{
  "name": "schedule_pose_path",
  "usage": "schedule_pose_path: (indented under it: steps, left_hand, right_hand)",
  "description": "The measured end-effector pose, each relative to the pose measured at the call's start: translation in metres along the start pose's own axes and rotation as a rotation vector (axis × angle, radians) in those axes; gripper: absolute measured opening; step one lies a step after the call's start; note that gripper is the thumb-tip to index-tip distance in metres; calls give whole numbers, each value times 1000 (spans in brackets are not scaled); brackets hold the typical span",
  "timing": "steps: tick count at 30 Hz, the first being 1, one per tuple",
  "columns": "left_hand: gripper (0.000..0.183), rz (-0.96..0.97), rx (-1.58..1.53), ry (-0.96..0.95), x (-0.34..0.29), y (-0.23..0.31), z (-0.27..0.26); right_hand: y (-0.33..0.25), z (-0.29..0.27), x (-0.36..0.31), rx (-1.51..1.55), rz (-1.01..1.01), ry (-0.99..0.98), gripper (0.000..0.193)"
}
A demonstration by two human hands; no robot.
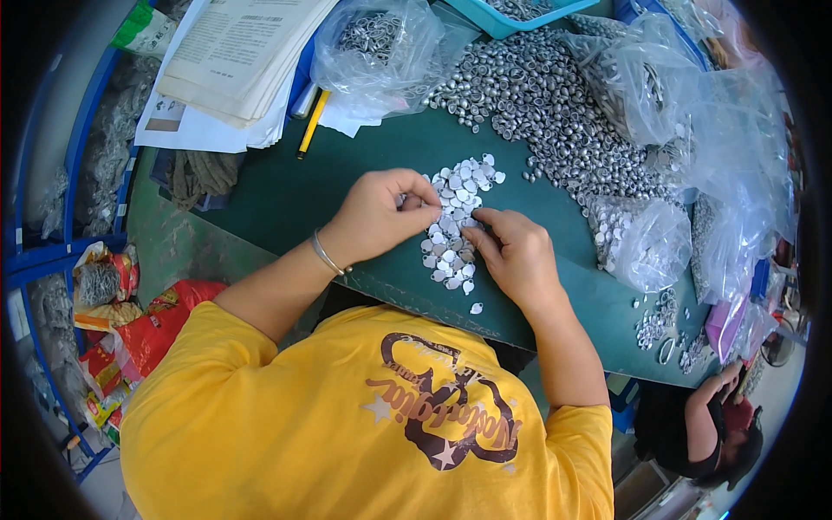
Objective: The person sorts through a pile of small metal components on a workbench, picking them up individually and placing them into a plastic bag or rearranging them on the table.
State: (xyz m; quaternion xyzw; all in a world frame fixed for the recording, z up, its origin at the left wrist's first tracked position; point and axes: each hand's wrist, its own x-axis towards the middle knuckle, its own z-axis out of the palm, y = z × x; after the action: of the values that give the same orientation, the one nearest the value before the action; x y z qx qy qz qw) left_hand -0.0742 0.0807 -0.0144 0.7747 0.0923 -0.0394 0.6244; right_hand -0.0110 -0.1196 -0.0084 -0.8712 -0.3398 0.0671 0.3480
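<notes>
A green worktop (364,146) spreads beneath the fingers (419,185); blue shelves (54,258) stand well left of them, pale floor (109,478) lower left.

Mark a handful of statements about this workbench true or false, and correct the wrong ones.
1. The left hand and right hand are at the pile of flat silvery pieces. True.
2. A bracelet circles the right wrist. False: the bracelet is on the left.
3. A yellow pen lies near the papers. True.
4. The tray at the picture's top edge is red. False: the tray is light blue.
</notes>
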Motion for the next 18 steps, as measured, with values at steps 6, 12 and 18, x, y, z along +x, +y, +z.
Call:
schedule_pose_path:
  steps: [6,12,18]
  left_hand:
    - [15,428,503,73,-7,-3,18]
    - [14,336,495,10,-5,3,17]
    - [11,347,430,-60,0,2,14]
  right_hand:
    - [10,-7,-6,528,274,-54,9]
    - [12,-22,-3,388,157,-115,10]
    - [10,-9,-6,83,-8,-41,9]
